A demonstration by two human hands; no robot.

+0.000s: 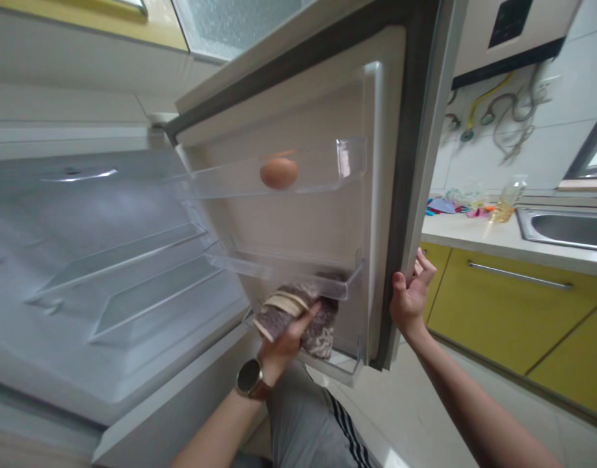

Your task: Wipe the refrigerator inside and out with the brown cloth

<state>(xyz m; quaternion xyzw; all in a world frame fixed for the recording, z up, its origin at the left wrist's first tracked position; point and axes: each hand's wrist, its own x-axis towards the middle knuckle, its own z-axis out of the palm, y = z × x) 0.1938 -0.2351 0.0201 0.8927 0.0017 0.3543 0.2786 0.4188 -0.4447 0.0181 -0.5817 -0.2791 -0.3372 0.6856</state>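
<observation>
A patterned brown-and-cream cloth (320,335) is bunched in my left hand (283,341), which wears a watch on the wrist. The hand presses the cloth near the lower door shelf (279,270), and part of the cloth shows behind that clear plastic. My right hand (410,296) grips the outer edge of the open fridge door (398,195), thumb on the inner side. One brown egg (279,173) sits in the upper door shelf (230,182), above my left hand.
The fridge interior (108,273) with glass shelves lies to the left. At right stand yellow cabinets (503,312), a counter with a bottle of yellow liquid (508,201), and a sink (571,227). A water heater (517,32) hangs above.
</observation>
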